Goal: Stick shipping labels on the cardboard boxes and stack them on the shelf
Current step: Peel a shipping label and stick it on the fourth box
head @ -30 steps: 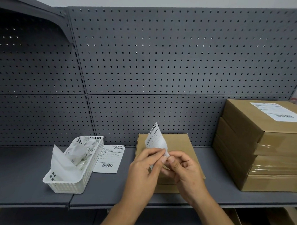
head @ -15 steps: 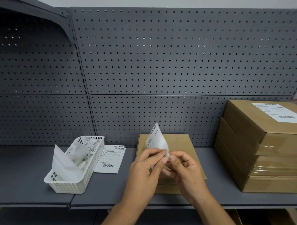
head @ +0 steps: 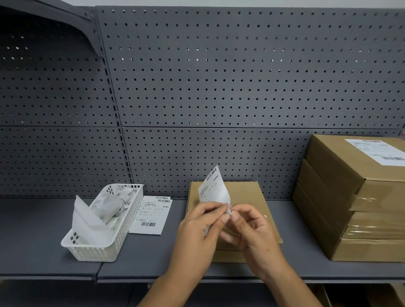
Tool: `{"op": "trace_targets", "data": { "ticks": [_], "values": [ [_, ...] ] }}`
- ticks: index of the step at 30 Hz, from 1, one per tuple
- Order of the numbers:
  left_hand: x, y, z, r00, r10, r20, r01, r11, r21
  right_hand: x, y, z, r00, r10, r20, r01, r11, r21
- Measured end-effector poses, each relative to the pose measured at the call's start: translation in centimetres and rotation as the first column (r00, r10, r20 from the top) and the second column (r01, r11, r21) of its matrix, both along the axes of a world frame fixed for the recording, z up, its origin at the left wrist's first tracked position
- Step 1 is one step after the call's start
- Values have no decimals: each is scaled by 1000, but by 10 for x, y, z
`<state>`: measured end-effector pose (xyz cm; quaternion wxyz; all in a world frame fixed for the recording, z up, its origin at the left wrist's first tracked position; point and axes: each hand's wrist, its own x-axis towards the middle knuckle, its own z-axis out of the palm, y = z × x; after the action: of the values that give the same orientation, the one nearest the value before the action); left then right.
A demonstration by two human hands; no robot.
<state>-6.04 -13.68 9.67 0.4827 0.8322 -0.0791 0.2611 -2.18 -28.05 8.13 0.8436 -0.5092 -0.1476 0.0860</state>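
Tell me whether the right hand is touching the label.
Touching. The head view shows the right hand pinching the label at its lower edge.

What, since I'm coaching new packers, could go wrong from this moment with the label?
1. The label, pinched only at its bottom corner by the left hand and right hand, is curling; it might fold onto itself or tear.
2. It is held tilted above the flat box, so it could land crooked or wrinkled.

Legible text: none | held label (head: 215,191): barcode, print too small
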Motion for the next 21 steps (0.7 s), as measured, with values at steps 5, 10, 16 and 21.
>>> {"op": "trace_targets", "data": {
  "ticks": [5,10,16,21],
  "values": [
    [0,2,-3,999,9,-36,-8,999,47,0,-2,0,999,38,-3,-38,999,-18],
    [1,1,-6,998,0,-67,4,999,50,0,0,-2,998,66,20,-65,996,-56],
    [4,2,-8,993,-48,-106,40,996,-76,5,2,-2,997,48,67,-41,994,-101],
    [4,1,-2,978,-110,-176,55,955,-291,11,0,-2,993,42,112,-23,986,-165]
  ]
}}
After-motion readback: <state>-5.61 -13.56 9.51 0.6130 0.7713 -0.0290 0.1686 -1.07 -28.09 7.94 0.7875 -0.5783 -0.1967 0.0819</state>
